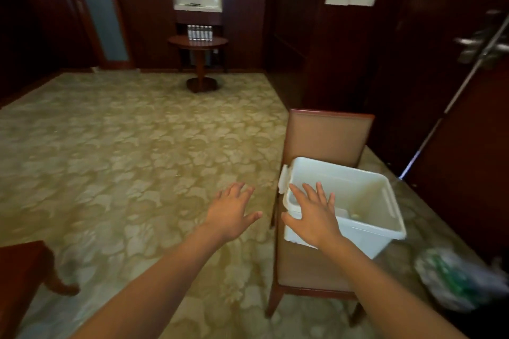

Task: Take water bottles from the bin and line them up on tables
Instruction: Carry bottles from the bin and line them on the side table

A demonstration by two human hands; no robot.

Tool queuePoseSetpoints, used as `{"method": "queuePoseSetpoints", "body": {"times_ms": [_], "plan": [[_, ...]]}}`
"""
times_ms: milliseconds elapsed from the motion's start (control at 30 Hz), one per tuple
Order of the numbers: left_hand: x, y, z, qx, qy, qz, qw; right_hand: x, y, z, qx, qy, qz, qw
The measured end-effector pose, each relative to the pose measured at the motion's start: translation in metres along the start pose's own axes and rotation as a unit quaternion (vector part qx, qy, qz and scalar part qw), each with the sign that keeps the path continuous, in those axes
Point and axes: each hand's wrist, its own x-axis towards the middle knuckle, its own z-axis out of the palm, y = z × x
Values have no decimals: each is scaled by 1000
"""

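The left grip (234, 212) is spread wide, with all its fingers apart, and it holds nothing. It hangs over the carpet (124, 151) in the lower middle of the frame. The right grip (314, 215) is spread wide too and holds nothing. It is over the near edge of the bin (366, 239), just to the right of the left grip. I cannot tell if it touches the edge.

The bin is a white plastic box with a thick rim and no lid on it. It sits on the seat of a tan chair (327, 137) with a red-brown wood frame, in the lower right of the frame. Inside the bin there is just one small pale thing (355, 216), too blurry to make out.

The water bottles (200, 33) are far away in the upper middle of the frame. They are clear with light bands, and they stand up in a tight row, side by side, at the back of a round surface (179, 41) made of dark wood.

A crumpled plastic bag (454, 278) with something green in it lies on the floor in the lower right corner.
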Motion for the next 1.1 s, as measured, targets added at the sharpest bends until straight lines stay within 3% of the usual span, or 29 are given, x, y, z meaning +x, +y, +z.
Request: {"method": "queuePoseSetpoints", "body": {"times_ms": [300, 733, 1100], "plan": [[94, 67, 21, -25, -58, 95, 993, 16, 95, -7, 8, 19, 116, 993], [264, 86, 77, -36, -140, 203, 968, 120, 177, 16, 8, -13, 244, 970], [353, 108, 150, -48, -237, 209, 948, 173, 255, 52, 54, -106, 323, 939]]}}
